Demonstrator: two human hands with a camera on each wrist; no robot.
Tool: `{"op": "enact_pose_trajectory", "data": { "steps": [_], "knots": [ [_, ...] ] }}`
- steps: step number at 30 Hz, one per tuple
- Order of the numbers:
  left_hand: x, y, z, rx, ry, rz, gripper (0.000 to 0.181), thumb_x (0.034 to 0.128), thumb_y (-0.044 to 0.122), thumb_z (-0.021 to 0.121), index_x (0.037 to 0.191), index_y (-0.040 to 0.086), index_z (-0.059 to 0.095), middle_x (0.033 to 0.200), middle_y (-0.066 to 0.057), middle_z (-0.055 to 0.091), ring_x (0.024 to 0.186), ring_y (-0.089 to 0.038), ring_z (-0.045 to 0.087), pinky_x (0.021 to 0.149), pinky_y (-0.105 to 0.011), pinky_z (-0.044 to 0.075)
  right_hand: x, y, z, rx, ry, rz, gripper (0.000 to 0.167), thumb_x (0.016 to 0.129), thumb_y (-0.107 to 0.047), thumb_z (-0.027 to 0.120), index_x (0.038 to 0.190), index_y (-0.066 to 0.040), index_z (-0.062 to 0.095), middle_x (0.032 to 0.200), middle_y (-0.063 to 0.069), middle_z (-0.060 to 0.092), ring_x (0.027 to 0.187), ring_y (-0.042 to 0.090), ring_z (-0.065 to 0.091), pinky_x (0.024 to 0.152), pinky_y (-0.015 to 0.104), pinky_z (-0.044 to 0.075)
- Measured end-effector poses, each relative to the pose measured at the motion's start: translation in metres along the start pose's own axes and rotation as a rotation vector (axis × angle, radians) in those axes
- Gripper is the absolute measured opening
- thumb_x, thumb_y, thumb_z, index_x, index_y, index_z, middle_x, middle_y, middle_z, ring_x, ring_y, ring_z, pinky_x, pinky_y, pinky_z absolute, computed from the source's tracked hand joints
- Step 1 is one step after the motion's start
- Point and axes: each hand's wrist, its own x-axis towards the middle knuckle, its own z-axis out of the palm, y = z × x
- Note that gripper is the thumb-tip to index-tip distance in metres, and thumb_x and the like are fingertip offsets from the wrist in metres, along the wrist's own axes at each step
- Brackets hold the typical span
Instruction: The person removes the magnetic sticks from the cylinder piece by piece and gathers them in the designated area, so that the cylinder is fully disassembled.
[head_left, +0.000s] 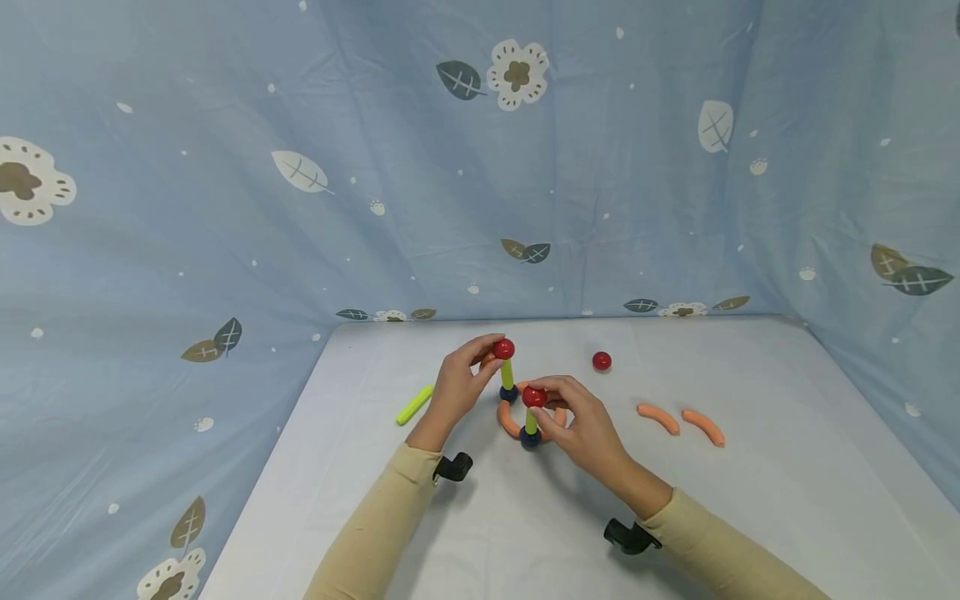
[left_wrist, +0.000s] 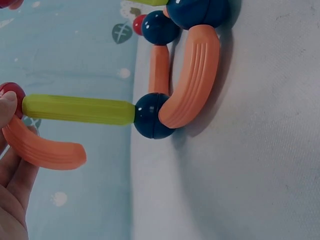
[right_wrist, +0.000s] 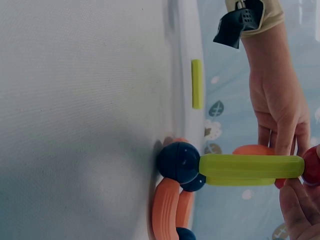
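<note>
two uprights share the attention: the left grip [head_left: 457, 379] pinches the far red ball [head_left: 504, 348] at the top of the far green rod [head_left: 507, 375], with a held orange arc [left_wrist: 47, 150] against its fingers, one end at that ball and the other free; the right grip [head_left: 581, 421] pinches the near red ball [head_left: 535, 397] on the near green rod [head_left: 531, 423]. below the grips, both rods stand on dark blue balls [head_left: 530, 438] within a ring of orange curved pieces [head_left: 507, 419] on the worktop [head_left: 487, 542]. to do this well, hold each red ball squarely over its rod and press lightly downward; a sideways tug would probably part a rod from its base or skew the ring. turn the arc slowly, bracing the ball with the left thumb, so that its free end clears the rod. mind the loose red ball [head_left: 602, 361] beyond the right grip, and the spare green rod [head_left: 415, 404] to the left grip's left.
</note>
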Motion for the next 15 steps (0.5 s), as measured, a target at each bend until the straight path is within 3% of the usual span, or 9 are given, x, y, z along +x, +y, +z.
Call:
{"op": "enact_pose_trajectory", "data": {
  "steps": [15],
  "knots": [
    [0.0003,0.0022,0.0003,-0.002,-0.014,0.005,0.044,0.0964,0.016,0.072,0.139,0.016,0.063,0.133,-0.004,0.066,0.115,-0.016,0.066,0.095,-0.032,0.055,0.0005,0.0002,0.0008,0.005,-0.002,-0.01,0.041,0.089,-0.002,0.078,0.127,-0.012,0.065,0.12,-0.001,0.065,0.1,0.013,0.066,0.084,0.035,0.06]
  ]
}}
